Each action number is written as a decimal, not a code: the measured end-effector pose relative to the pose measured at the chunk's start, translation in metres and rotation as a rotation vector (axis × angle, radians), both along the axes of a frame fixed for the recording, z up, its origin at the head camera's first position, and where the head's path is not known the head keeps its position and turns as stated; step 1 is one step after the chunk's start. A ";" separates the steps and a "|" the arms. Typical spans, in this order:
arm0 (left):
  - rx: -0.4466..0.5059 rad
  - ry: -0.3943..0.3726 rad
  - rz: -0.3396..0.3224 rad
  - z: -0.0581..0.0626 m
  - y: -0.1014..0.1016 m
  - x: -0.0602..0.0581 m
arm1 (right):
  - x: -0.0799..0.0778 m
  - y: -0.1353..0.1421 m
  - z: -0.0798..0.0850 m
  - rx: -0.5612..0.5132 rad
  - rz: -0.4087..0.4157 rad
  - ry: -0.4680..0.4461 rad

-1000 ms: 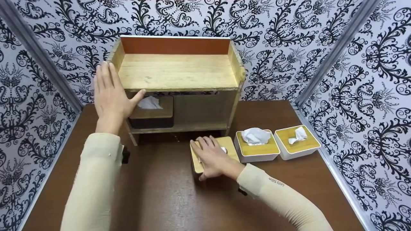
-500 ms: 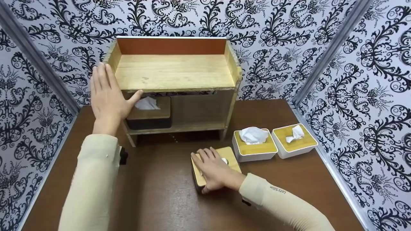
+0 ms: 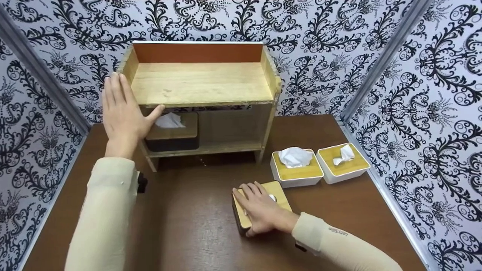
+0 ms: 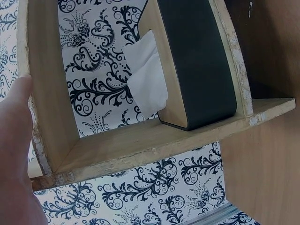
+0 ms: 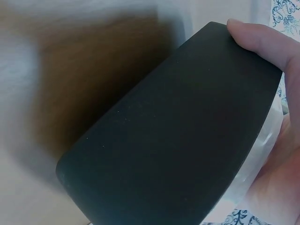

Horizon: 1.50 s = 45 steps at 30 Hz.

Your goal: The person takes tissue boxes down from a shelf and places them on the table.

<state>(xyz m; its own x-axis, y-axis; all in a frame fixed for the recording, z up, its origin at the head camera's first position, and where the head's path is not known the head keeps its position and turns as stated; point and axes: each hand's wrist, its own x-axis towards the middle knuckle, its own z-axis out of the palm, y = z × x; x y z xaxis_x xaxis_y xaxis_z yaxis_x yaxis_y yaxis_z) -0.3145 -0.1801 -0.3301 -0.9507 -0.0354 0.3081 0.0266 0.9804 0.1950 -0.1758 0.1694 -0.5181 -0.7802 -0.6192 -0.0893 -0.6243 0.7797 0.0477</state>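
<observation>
My left hand (image 3: pixel 123 113) lies with straight fingers along the left side of a small wooden shelf (image 3: pixel 203 81), its thumb at the front edge of the upper board. On the lower board, at the left end, sits a black tissue box (image 4: pixel 204 65) with a wooden lid and a white tissue poking out. My right hand (image 3: pixel 261 211) grips a second black tissue box (image 5: pixel 168 126) from above, fingers and thumb spread over its wooden lid. The palm hides most of that box's tissue. Whether its base touches the table cannot be told.
Two white tissue boxes with wooden lids, one nearer (image 3: pixel 297 169) and one farther right (image 3: pixel 343 163), stand side by side right of the shelf on the brown table (image 3: pixel 196 233). Patterned walls (image 3: pixel 425 113) enclose the table at the back and sides.
The right hand has drawn the gripped black tissue box toward me and slightly right, away from the shelf. The left hand stays against the shelf's side; the view has shifted a little.
</observation>
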 end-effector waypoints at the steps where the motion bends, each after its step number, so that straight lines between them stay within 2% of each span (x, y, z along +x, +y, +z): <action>1: 0.000 0.002 0.000 0.000 0.000 0.000 | 0.001 0.003 -0.001 -0.003 -0.001 0.003; 9: 0.003 0.004 -0.002 -0.001 0.000 0.001 | 0.013 0.024 -0.003 -0.038 -0.006 -0.016; 15: -0.001 0.010 -0.002 0.000 0.001 0.001 | 0.015 0.045 0.000 -0.055 -0.004 -0.020; 21: -0.001 0.013 -0.004 0.000 0.000 0.001 | 0.015 0.075 0.001 -0.086 0.003 -0.066; 28: 0.002 0.002 -0.005 0.001 -0.001 -0.001 | 0.018 0.112 0.001 -0.093 0.046 -0.068; 34: -0.009 -0.011 -0.003 0.002 0.000 0.000 | 0.019 0.146 0.003 -0.082 0.024 -0.125; 39: -0.007 -0.014 -0.003 0.001 0.002 0.001 | 0.020 0.175 -0.004 -0.088 0.009 -0.084; 45: 0.014 0.006 -0.005 0.002 0.000 0.001 | 0.018 0.206 -0.011 -0.082 0.009 0.030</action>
